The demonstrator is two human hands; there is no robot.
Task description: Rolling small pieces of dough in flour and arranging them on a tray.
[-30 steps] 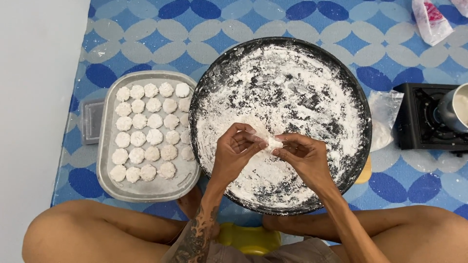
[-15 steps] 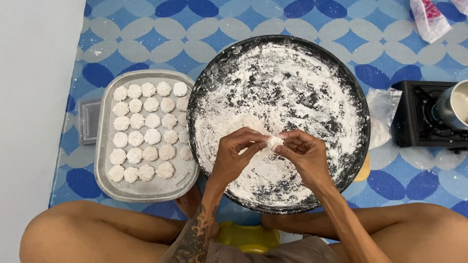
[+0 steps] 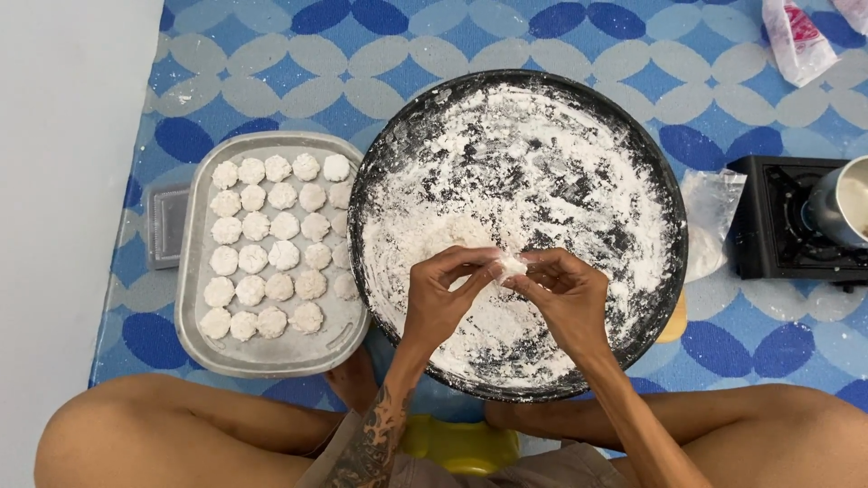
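A small white lump of dough (image 3: pixel 511 267) is pinched between the fingertips of my left hand (image 3: pixel 443 298) and my right hand (image 3: pixel 561 298). Both hands hover over the near part of a large round black pan (image 3: pixel 665 194) dusted with white flour. To the left of the pan lies a grey metal tray (image 3: pixel 271 354) with several rows of small flat white dough pieces (image 3: pixel 271 244).
A black gas stove (image 3: pixel 778 221) with a metal pot (image 3: pixel 841 203) stands at the right edge, a clear plastic bag (image 3: pixel 710 221) beside it. A white bag (image 3: pixel 796 41) lies at the top right. Blue patterned mat (image 3: pixel 271 72) covers the floor; my bare knees frame the bottom.
My hands have stayed over the pan, their fingers working the dough lump slightly. Nothing else has moved.
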